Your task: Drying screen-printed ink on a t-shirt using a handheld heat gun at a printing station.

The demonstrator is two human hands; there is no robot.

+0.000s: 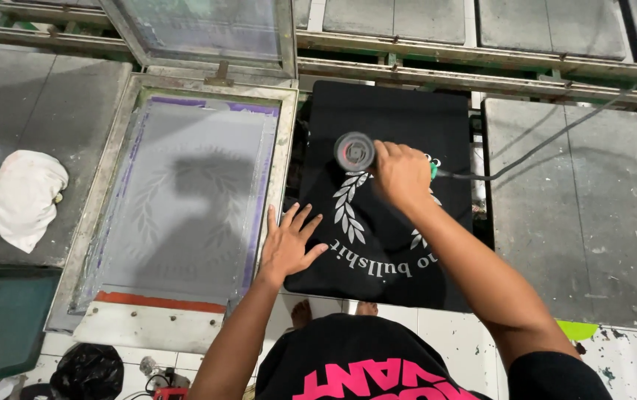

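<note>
Drying step: right hand (400,174), grip closed on a heat gun (355,152), aims it at the white wreath print (349,211) on the black garment (385,118) (table-mounted); left hand (286,244) rests flat, fingers spread, on the garment's edge. Next move, likely: sweeping the undried lettering.

White rag (25,196) left; black bag (87,370) on floor

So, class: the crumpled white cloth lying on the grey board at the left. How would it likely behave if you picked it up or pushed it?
The white cloth lies in soft folds, so it is probably floppy and would droop when lifted. It looks thin and likely light. Pushed across the grey board, it would probably bunch up and drag, not roll.
</note>
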